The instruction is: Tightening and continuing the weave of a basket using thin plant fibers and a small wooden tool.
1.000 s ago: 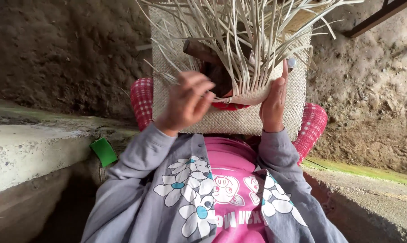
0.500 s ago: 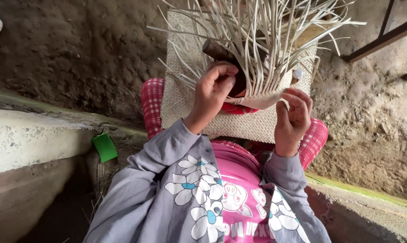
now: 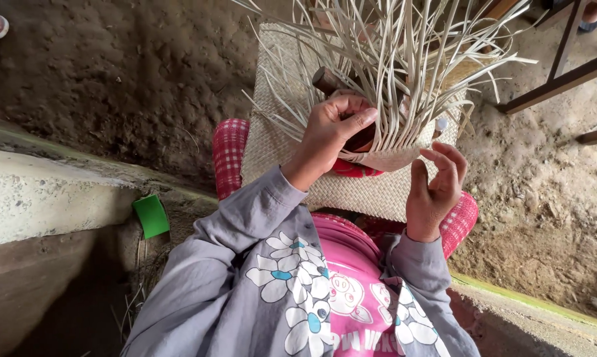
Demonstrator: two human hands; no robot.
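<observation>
The person is in the middle of weaving: a half-made basket [image 3: 387, 155] with a brown block [image 3: 331, 82] inside it sits on the woven mat [image 3: 351, 192] over the lap, and its long pale strips [image 3: 404, 59] stick up loose above the mat. The left hand [image 3: 331, 135] is curled on the strips at the basket's near side, pinching them, while the right hand [image 3: 437, 185] is open and holds nothing, just beside the basket's right edge. The next move likely needs the right hand to catch one strip and tuck it tight.
</observation>
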